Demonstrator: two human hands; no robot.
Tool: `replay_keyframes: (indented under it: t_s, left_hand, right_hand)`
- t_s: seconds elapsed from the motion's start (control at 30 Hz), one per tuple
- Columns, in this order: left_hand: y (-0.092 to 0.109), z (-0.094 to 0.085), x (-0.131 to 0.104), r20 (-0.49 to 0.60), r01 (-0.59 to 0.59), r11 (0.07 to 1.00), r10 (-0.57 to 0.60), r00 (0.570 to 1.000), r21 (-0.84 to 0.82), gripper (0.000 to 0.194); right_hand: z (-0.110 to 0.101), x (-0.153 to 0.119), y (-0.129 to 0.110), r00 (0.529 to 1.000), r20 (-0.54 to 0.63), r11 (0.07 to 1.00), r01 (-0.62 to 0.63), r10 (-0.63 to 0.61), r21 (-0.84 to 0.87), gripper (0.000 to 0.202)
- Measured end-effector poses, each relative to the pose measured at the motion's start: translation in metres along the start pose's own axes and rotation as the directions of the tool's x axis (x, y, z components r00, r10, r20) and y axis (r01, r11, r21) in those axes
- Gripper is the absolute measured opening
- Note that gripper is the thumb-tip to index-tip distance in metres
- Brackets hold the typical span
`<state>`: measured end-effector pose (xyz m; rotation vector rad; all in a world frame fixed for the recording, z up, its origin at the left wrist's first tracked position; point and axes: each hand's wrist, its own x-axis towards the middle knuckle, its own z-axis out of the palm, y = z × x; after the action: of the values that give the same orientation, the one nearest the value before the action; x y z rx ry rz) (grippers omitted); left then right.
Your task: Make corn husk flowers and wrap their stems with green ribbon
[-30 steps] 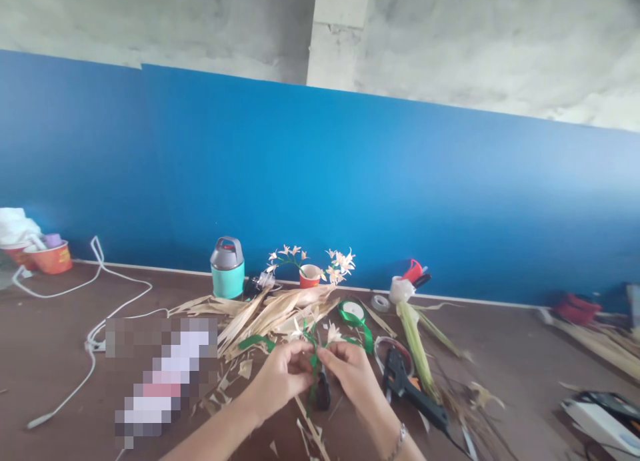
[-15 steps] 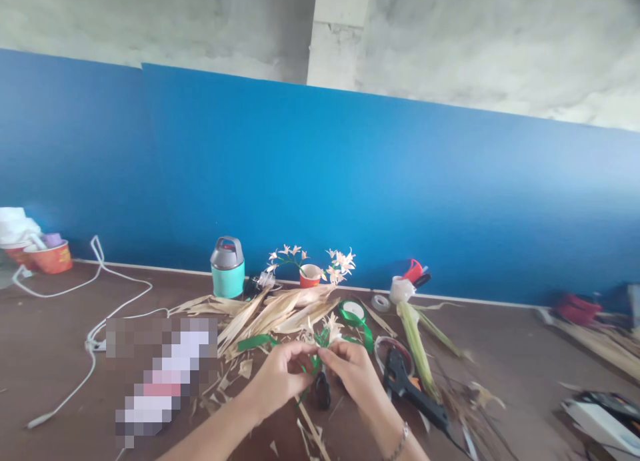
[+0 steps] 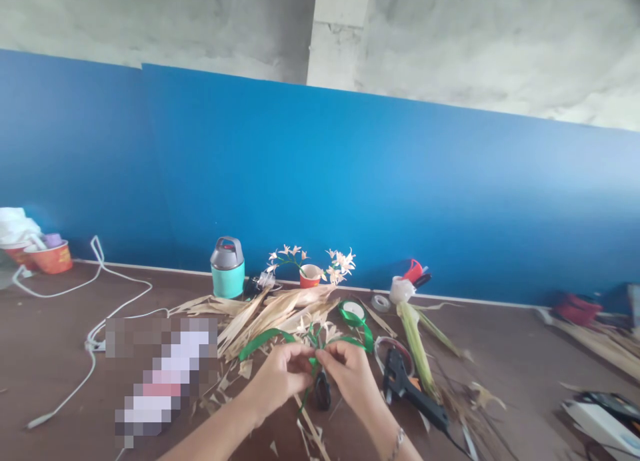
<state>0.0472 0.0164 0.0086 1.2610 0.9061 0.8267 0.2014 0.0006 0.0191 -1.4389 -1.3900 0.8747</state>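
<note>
My left hand (image 3: 287,371) and my right hand (image 3: 350,374) meet at the table's near middle, thumbs and forefingers pinched together. Between them is the green-wrapped stem of a small spray of pale husk flowers (image 3: 327,329), whose blooms point away from me. Green ribbon (image 3: 260,341) runs out to the left of the hands, and more leads right towards a ribbon roll (image 3: 354,309). Fingers cover the exact gripping point. Just below the fingertips, the black handles of scissors (image 3: 323,389) show; their blades are mostly hidden.
Dry corn husks (image 3: 285,306) lie beyond my hands. A glue gun (image 3: 413,391) and a green husk (image 3: 417,344) are at the right. Farther back stand a teal flask (image 3: 228,281) and a red cup (image 3: 310,278) with husk flowers. White cable (image 3: 120,307) crosses the left side.
The flower spray has tilted or turned slightly between my fingers. The ribbon on the left has risen into an arch, and ribbon now shows beside my right hand. Both hands stay nearly in place.
</note>
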Motion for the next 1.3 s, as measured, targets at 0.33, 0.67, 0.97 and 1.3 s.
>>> replay_keyframes:
  t_s: [0.33, 0.67, 0.97, 1.3]
  left_hand:
    - [-0.0043, -0.0013, 0.0033, -0.027, 0.046, 0.999, -0.047, 0.999, -0.02, 0.039]
    - [0.0, -0.0012, 0.0031, -0.074, 0.063, 0.998, -0.064, 0.995, -0.013, 0.037]
    - [-0.0063, -0.0032, 0.0046, -0.061, 0.043, 0.999, -0.044, 0.997, -0.015, 0.034]
    - [0.0013, -0.0011, 0.0009, -0.042, 0.059, 0.998, -0.061, 0.997, -0.026, 0.035]
  right_hand:
    - [-0.0019, -0.0028, -0.004, 0.997, -0.073, 0.998, 0.023, -0.018, 0.065, 0.032]
    - [-0.0031, -0.0006, -0.0002, 0.997, -0.075, 0.994, 0.019, -0.011, 0.111, 0.037]
    - [-0.0008, -0.0003, 0.0027, 0.998, -0.066, 0.997, 0.01, -0.005, 0.078, 0.032]
    - [-0.0014, -0.0003, -0.0008, 0.999, -0.031, 0.999, 0.044, -0.043, 0.009, 0.03]
